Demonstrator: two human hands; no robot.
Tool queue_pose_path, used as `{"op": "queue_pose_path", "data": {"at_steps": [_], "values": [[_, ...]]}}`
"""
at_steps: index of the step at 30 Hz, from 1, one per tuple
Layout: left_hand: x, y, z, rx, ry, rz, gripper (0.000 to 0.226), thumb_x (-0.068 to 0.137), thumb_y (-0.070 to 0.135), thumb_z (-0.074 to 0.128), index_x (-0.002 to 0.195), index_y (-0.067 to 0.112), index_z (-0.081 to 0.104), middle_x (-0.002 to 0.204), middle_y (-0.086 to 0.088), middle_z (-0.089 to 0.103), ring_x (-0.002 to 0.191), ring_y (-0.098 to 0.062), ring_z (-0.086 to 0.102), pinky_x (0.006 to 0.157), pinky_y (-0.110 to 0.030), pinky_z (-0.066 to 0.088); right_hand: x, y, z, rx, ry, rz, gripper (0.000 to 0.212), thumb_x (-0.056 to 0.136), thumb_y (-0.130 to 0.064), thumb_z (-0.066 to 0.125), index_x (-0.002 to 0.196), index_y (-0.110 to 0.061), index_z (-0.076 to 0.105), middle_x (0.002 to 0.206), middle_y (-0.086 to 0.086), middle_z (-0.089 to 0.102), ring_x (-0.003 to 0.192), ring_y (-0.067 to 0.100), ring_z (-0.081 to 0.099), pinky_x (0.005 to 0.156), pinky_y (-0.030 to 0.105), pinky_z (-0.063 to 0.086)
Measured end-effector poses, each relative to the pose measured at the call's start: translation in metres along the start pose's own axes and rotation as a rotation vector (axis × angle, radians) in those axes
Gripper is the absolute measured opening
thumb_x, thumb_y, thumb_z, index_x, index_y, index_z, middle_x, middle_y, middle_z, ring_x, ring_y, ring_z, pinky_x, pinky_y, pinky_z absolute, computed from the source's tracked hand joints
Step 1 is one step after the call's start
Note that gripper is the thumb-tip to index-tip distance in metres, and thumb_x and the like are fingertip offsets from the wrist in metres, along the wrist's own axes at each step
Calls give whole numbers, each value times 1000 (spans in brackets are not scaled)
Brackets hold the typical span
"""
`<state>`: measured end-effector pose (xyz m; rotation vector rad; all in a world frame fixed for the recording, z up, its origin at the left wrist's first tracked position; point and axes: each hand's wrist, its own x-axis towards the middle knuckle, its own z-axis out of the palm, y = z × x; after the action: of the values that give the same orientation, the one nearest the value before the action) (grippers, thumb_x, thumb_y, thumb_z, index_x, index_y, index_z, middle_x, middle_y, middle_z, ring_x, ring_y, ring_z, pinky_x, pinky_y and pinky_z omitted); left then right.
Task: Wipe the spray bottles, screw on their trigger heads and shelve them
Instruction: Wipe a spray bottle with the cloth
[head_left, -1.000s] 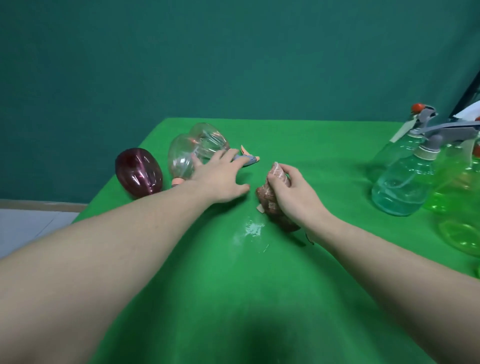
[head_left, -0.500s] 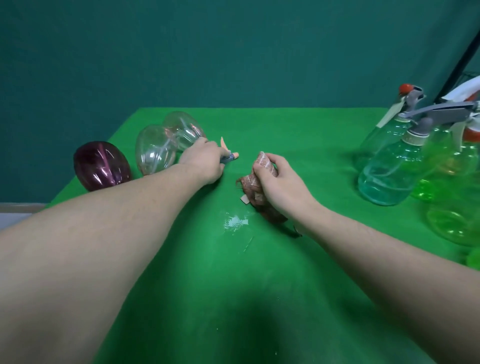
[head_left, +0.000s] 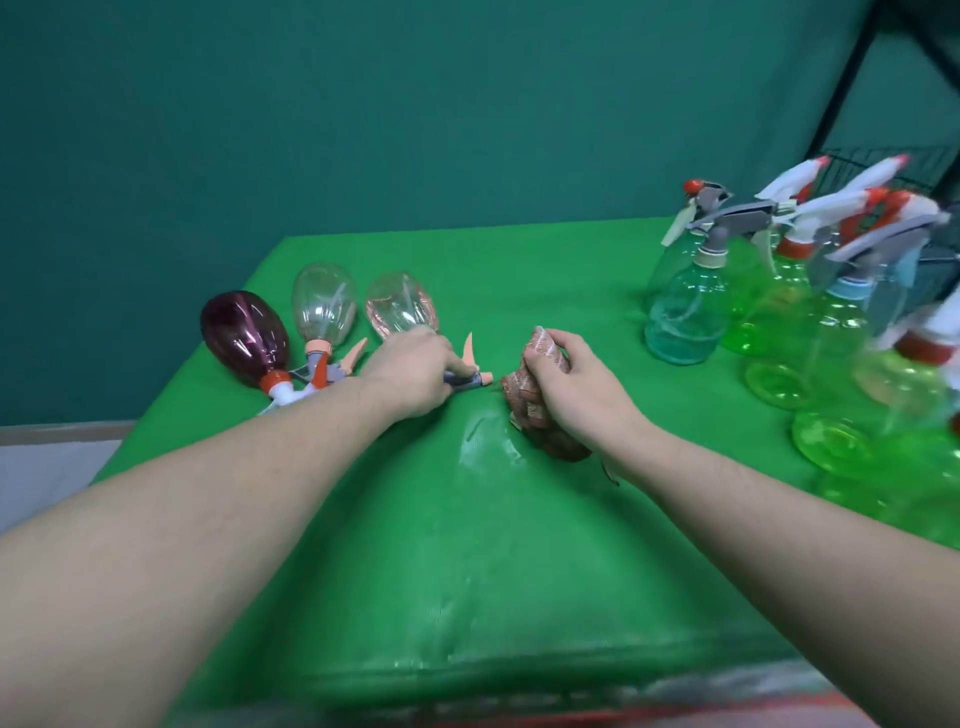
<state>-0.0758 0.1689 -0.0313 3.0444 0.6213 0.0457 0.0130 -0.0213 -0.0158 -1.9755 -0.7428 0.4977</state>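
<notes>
Just left of the frame's centre, the left hand (head_left: 415, 371) reaches out over the green table (head_left: 519, 545) and its fingers curl around the grey trigger head (head_left: 464, 378) of a clear pinkish bottle (head_left: 400, 306), which lies on its side with its base pointing away toward the teal wall. Beside it, further to the left, lie a second clear bottle (head_left: 324, 309) and a dark red bottle (head_left: 244, 338), both also on their sides with heads fitted, the red one nearest the table's left edge. The right hand (head_left: 576, 395), at the middle of the frame, is clenched around a bunched reddish cloth (head_left: 540, 415) that rests on the table, close to the trigger head but not touching it. A pale wet-looking smear shows on the table just below the cloth. At the right of the frame a group of green and bluish bottles (head_left: 685, 306) stands upright with heads on, in front of a black wire shelf (head_left: 883, 166) at the upper right. By the look of it the person is taking up the next bottle for wiping. The next move seems to call for lifting the pinkish bottle by its neck, bringing it to the cloth and rubbing round its body, then checking that the head is screwed tight before it goes to the shelf. The lying bottles could roll if nudged.
</notes>
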Motion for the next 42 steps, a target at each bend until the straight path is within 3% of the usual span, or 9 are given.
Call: {"op": "queue_pose_path", "data": {"at_steps": [9, 15, 18, 25, 28, 32, 34, 37, 42], "values": [[-89, 76, 1, 127, 3, 180, 34, 104, 41, 56, 137, 35, 66, 105, 0, 71, 106, -28, 58, 102, -35, 41, -87, 13, -21, -9, 9, 16, 47, 102, -44, 48, 147, -30, 42, 137, 1, 60, 117, 19, 58, 96, 27, 41], [-136, 110, -1, 199, -34, 188, 37, 104, 37, 56, 141, 35, 62, 102, 0, 66, 103, -24, 55, 108, -36, 37, -131, 22, -32, 0, 2, 16, 48, 102, -45, 47, 148, -30, 42, 135, 2, 61, 113, 20, 59, 99, 30, 43], [-150, 123, -5, 228, -80, 184, 41, 102, 36, 59, 143, 34, 60, 95, 5, 54, 97, -16, 42, 118, -42, 28, -146, 25, -37, 15, -2, 16, 48, 103, -44, 46, 148, -29, 41, 132, 1, 60, 108, 18, 59, 92, 29, 42], [-170, 144, -11, 262, -203, 161, 46, 101, 52, 52, 138, 26, 62, 99, -1, 50, 114, -25, 50, 122, -47, 25, -166, 31, -44, 35, -14, 35, 47, 103, -44, 46, 148, -29, 41, 126, 0, 60, 107, 19, 60, 95, 30, 44], [-175, 145, -20, 233, -242, 157, 51, 102, 53, 50, 147, 28, 55, 107, -4, 56, 119, -26, 50, 119, -43, 28, -168, 32, -45, 55, -9, 45, 48, 103, -45, 46, 147, -29, 42, 134, 2, 61, 113, 20, 60, 103, 34, 44], [-180, 131, -25, 27, -160, 167, 44, 103, 31, 52, 147, 29, 54, 120, 1, 60, 128, -23, 48, 116, -39, 33, -169, 29, -47, 60, -18, 33, 47, 104, -43, 46, 148, -28, 42, 131, 1, 60, 109, 18, 59, 96, 29, 42], [-180, 121, -26, -10, -109, 169, 46, 102, 21, 49, 147, 31, 53, 143, 4, 52, 143, -18, 36, 128, -42, 16, -167, 29, -49, 61, -25, 31, 46, 104, -43, 46, 147, -28, 42, 127, 0, 61, 109, 18, 60, 96, 30, 44], [-179, 106, -31, 15, -128, 146, 53, 103, 14, 46, 151, 36, 46, 162, 6, 33, 155, -12, 14, 127, -41, -12, -162, 33, -52, 54, -26, 32, 46, 103, -44, 47, 146, -28, 44, 128, 0, 63, 111, 19, 61, 100, 33, 45], [-169, 88, -37, 158, -220, 145, 73, 91, 5, 52, 154, 40, 39, 171, 3, 15, 158, -15, -2, 125, -48, -18, -155, 41, -56, 51, -23, 42, 45, 103, -44, 47, 146, -29, 44, 124, -2, 62, 109, 18, 61, 97, 31, 44]]}}
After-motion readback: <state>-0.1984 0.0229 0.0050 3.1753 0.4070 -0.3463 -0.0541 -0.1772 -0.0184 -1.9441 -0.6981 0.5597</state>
